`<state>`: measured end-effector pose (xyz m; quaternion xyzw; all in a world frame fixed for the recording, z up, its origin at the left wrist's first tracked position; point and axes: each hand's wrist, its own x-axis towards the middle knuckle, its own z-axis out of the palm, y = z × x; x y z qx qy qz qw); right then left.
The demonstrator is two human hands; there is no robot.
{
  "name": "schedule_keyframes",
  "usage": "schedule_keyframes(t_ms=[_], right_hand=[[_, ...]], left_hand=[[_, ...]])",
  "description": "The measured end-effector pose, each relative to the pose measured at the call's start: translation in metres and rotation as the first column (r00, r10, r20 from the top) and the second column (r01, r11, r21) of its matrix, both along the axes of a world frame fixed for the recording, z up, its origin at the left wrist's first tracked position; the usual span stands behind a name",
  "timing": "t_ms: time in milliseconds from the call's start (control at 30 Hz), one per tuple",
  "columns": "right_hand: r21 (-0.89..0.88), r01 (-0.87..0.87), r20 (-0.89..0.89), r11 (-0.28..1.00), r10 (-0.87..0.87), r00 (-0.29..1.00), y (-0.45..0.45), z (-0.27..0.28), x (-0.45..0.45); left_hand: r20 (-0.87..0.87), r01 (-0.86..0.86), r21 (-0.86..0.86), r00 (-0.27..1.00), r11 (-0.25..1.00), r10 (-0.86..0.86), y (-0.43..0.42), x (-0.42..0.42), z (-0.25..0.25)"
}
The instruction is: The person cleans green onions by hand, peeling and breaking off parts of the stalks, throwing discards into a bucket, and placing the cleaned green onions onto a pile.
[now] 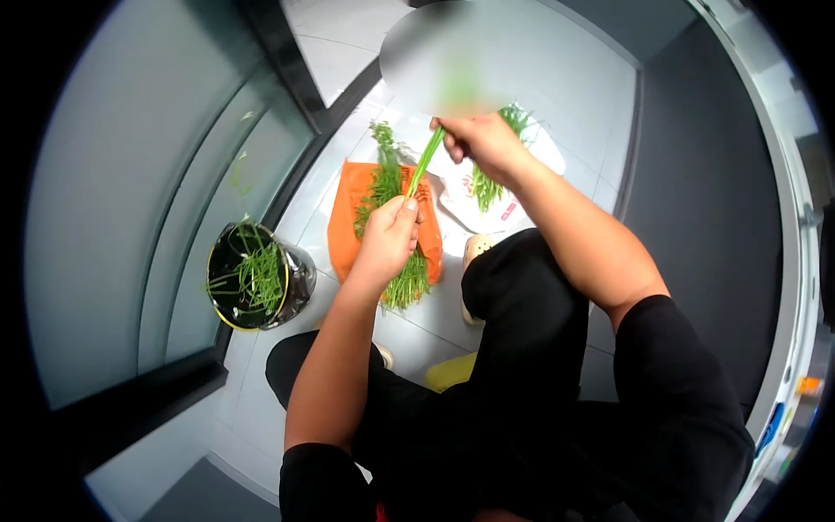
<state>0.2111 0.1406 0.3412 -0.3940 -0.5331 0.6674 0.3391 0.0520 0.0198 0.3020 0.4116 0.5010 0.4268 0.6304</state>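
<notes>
My left hand (391,239) is closed around the lower end of a thin bundle of green stalks (424,163), held at a slant above an orange bag (345,213). Higher up, the fingers of my right hand (483,143) pinch the same bundle; its top runs into a blurred patch, so I cannot tell the exact kind of vegetable. On the orange bag, below my left hand, lies a pile of leafy greens (406,285). More greens (487,189) rest on a white plastic bag (459,202), below my right wrist.
To the left stands a lined bin (300,277) with green scraps (258,277) inside and over its rim. A glass panel (113,217) with a dark frame is beyond it. A dark panel (704,226) borders the right. My clog (475,252) is near the white bag.
</notes>
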Motion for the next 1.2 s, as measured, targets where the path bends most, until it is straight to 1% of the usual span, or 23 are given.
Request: schedule_keyframes(t_ms=[67,167,200,267,333,400,467,500,533,600,633,667,700,733,767,833,867,933,967,1033,1067,1133,1200], right_hand=[[0.043,0.111,-0.015,0.993,-0.11,0.994,0.022,-0.003,0.029],[0.072,0.101,0.162,0.992,-0.111,0.98,0.059,-0.03,0.076],[0.057,0.112,0.163,0.992,-0.12,0.979,0.071,-0.046,0.09],[-0.006,0.132,0.342,0.991,-0.122,0.932,0.095,-0.088,0.114],[-0.062,0.178,0.327,0.982,-0.148,0.933,0.121,-0.156,0.136],[-0.11,0.28,0.509,0.954,-0.188,0.84,0.135,-0.227,0.155],[-0.218,0.294,0.692,0.931,-0.065,0.719,0.139,-0.291,0.17],[-0.292,0.291,0.721,0.911,0.01,0.692,0.14,-0.331,0.183],[-0.286,0.324,0.789,0.902,0.03,0.613,0.132,-0.345,0.183],[-0.313,0.395,0.85,0.864,0.07,0.522,0.127,-0.359,0.185],[-0.114,0.334,0.915,0.936,-0.031,0.401,0.127,-0.374,0.191],[0.084,0.239,0.941,0.967,-0.156,0.3,0.126,-0.388,0.196],[0.128,0.276,0.943,0.953,-0.203,0.264,0.124,-0.38,0.192],[0.175,0.314,0.942,0.933,-0.252,0.224,0.124,-0.362,0.187],[0.212,0.3,0.927,0.93,-0.289,0.238,0.123,-0.353,0.182],[0.267,0.248,0.894,0.931,-0.336,0.296,0.124,-0.334,0.168],[0.282,0.209,0.876,0.936,-0.34,0.341,0.124,-0.325,0.16],[0.27,0.164,0.861,0.949,-0.314,0.4,0.121,-0.312,0.143],[0.239,0.134,0.806,0.962,-0.273,0.525,0.118,-0.305,0.135],[0.118,0.098,0.686,0.988,-0.152,0.712,0.109,-0.277,0.112],[0.118,0.1,0.686,0.988,-0.154,0.711,0.102,-0.263,0.101],[0.113,-0.064,0.658,0.991,-0.027,0.753,0.091,-0.235,0.083],[0.087,-0.103,0.645,0.991,0.022,0.763,0.081,-0.209,0.069]], left_hand=[[-0.012,0.021,-0.007,1.0,1.0,-0.021,0.01,0.018,-0.025],[-0.111,0.047,-0.023,0.993,0.999,-0.049,0.02,0.035,-0.07],[-0.161,0.041,-0.043,0.986,0.998,-0.047,0.023,0.036,-0.087],[-0.215,0.037,-0.083,0.975,0.996,-0.054,0.025,0.039,-0.125],[-0.273,-0.041,-0.179,0.962,0.983,-0.009,0.027,0.038,-0.162],[-0.254,-0.063,-0.288,0.967,0.955,-0.013,0.029,0.033,-0.179],[-0.362,-0.169,-0.377,0.932,0.91,0.023,0.027,0.027,-0.215],[-0.482,-0.106,-0.256,0.875,0.961,-0.032,0.017,0.013,-0.257],[-0.48,-0.112,-0.277,0.877,0.954,-0.037,0.017,0.012,-0.261],[-0.51,-0.327,-0.294,0.848,0.898,0.142,0.007,0.01,-0.261],[-0.502,-0.311,-0.407,0.862,0.859,0.074,0.004,0.0,-0.261],[-0.52,-0.346,-0.422,0.849,0.838,0.088,-0.003,-0.014,-0.27],[-0.727,-0.264,-0.321,0.684,0.91,-0.057,-0.015,-0.029,-0.286],[-0.878,-0.137,-0.256,0.448,0.957,-0.171,-0.025,-0.042,-0.294],[-0.881,-0.163,-0.272,0.439,0.948,-0.177,-0.031,-0.051,-0.294],[-0.791,-0.287,-0.474,0.555,0.833,-0.259,-0.03,-0.059,-0.289],[-0.79,-0.299,-0.482,0.554,0.824,-0.261,-0.028,-0.06,-0.29],[-0.939,-0.26,-0.21,0.324,0.943,-0.12,-0.024,-0.057,-0.293],[-0.938,-0.265,-0.217,0.324,0.94,-0.125,-0.017,-0.055,-0.297],[-0.976,-0.314,-0.129,0.207,0.941,-0.065,-0.002,-0.049,-0.299],[-0.976,-0.312,-0.129,0.208,0.941,-0.065,0.003,-0.045,-0.292],[-0.968,-0.305,-0.25,0.097,0.919,-0.232,0.015,-0.039,-0.279],[-0.964,-0.239,-0.266,0.091,0.934,-0.251,0.012,-0.049,-0.288]])
